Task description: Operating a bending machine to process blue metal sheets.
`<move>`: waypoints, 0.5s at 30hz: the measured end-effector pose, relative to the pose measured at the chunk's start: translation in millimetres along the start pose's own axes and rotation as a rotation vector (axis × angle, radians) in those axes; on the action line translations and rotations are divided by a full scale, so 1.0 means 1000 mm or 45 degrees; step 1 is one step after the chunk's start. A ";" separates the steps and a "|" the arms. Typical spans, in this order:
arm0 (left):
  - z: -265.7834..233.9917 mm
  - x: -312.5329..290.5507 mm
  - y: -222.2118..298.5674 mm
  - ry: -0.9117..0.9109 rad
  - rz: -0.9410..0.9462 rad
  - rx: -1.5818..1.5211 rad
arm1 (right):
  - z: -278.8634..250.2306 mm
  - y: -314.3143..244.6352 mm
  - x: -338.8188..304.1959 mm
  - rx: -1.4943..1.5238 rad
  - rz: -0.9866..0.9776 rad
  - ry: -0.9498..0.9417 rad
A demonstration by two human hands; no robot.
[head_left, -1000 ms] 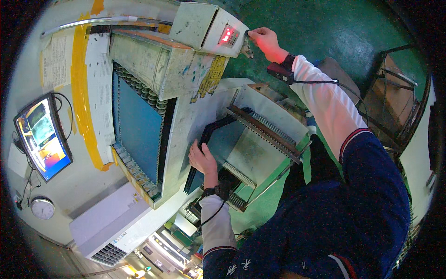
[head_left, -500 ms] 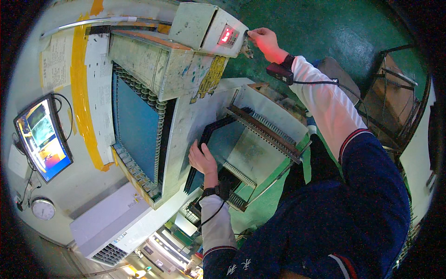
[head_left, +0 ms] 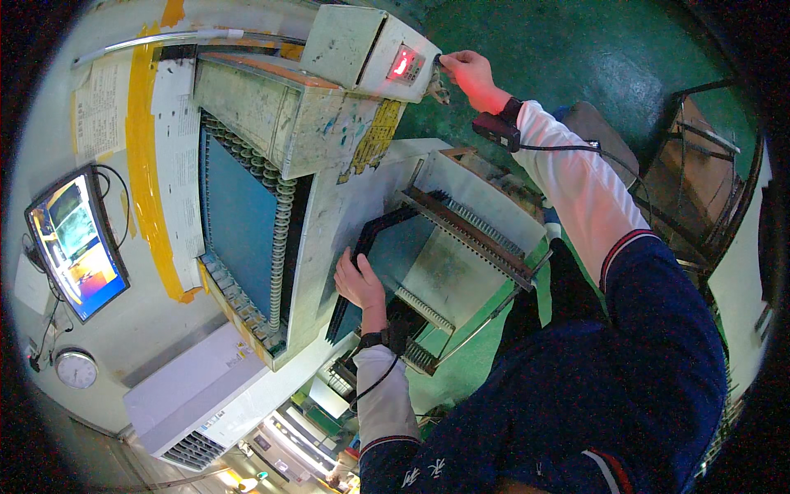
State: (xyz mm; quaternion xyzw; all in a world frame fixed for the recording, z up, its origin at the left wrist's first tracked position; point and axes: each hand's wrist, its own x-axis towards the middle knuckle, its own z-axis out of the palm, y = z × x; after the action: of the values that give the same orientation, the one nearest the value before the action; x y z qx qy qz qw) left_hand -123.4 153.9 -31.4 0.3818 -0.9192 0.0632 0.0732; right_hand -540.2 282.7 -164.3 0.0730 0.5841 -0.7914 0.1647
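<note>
A factory workshop is showing here. A scuffed machine [head_left: 317,123] is filling the area left of centre, a blue panel [head_left: 239,214] sitting between coils in its opening. At top centre, a control box [head_left: 341,45] is jutting out, its red display [head_left: 403,62] glowing. A slotted rack [head_left: 469,235] is standing near the middle. Green floor [head_left: 568,49] is spreading across the upper right, where a metal-framed stand [head_left: 699,185] is sitting. Yellow tape [head_left: 141,165] is running down the wall at upper left; a clock [head_left: 76,369] is hanging at lower left.
</note>
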 end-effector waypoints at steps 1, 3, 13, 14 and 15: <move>0.000 0.000 0.000 0.003 0.001 0.005 | 0.000 -0.001 -0.001 0.004 0.005 0.001; 0.001 0.000 -0.001 0.009 0.003 0.014 | 0.000 -0.001 -0.002 0.012 0.015 0.002; 0.000 0.000 0.000 0.020 0.030 0.028 | 0.000 -0.001 -0.002 0.072 0.028 -0.006; 0.000 0.000 0.000 0.023 0.033 0.029 | 0.000 -0.001 -0.002 0.080 0.027 -0.010; 0.000 0.000 0.000 0.028 0.037 0.031 | 0.000 -0.001 -0.002 0.088 0.025 -0.015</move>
State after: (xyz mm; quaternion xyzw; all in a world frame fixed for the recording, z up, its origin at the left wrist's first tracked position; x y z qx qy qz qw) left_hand -123.8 153.5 -31.7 0.3686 -0.9229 0.0796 0.0777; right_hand -538.2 283.2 -162.6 0.0799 0.5546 -0.8099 0.1733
